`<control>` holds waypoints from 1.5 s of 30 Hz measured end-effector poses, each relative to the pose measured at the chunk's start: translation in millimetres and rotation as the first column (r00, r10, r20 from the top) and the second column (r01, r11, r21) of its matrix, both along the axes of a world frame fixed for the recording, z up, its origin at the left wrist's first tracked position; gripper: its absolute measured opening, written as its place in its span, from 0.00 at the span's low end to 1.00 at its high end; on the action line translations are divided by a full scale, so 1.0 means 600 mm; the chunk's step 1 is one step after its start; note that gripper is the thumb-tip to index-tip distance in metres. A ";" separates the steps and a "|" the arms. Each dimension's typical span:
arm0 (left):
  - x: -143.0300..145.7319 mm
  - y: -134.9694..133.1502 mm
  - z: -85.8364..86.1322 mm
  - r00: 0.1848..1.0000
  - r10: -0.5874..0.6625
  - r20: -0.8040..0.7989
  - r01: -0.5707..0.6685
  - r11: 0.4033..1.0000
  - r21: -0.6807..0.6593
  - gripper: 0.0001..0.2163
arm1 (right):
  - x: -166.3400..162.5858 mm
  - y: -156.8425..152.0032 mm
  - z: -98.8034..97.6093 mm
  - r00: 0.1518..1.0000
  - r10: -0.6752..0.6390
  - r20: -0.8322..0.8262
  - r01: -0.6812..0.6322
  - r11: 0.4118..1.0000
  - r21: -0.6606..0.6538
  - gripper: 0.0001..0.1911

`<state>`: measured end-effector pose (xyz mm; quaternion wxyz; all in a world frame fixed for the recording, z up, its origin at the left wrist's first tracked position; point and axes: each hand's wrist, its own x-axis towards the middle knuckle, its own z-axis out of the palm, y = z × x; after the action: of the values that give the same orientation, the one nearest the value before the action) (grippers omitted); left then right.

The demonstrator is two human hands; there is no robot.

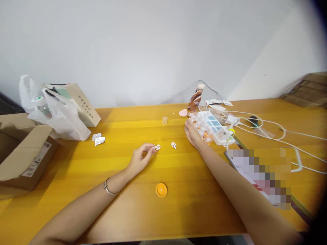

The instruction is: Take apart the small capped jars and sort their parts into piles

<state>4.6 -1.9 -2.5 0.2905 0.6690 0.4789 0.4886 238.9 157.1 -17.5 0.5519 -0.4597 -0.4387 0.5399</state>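
My left hand [140, 158] is closed in a pinch on a small white openwork piece [157, 147] just above the table. A similar white openwork piece [173, 145] lies on the wood a little to its right. My right hand [192, 133] rests at the left edge of a pile of clear plastic capsules with orange parts [204, 126]; its fingers look stretched out, and I see nothing held in them. An orange half capsule [161, 190] sits nearer me, hollow side up. Farther back stands a clear capsule cup [165, 120].
At the left are an open cardboard box [38, 166], a white plastic bag [68, 120], a paper bag [85, 105] and crumpled foil [98, 139]. To the right are a drink bottle [196, 98], a white power strip [222, 135], loose cables [270, 134] and a blurred-out device [240, 166].
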 end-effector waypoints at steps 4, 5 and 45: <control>-0.001 -0.002 0.002 1.000 -0.006 -0.003 0.006 1.000 -0.002 0.09 | -0.016 -0.056 0.022 0.979 -0.035 0.200 -0.016 0.968 0.250 0.15; -0.001 -0.002 0.003 1.000 -0.008 -0.003 0.008 1.000 -0.003 0.09 | -0.020 -0.083 0.029 0.956 -0.039 0.290 -0.065 0.938 0.341 0.13; 0.001 -0.020 0.047 0.807 -0.463 -0.366 0.430 0.886 -0.174 0.11 | -0.060 -0.254 0.018 0.471 0.235 0.850 -0.691 0.697 0.190 0.15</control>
<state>5.3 -13.8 25.7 0.3212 0.8350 0.3766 0.2404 202.7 4.8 -6.9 0.2309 -0.3349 -0.8685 0.2831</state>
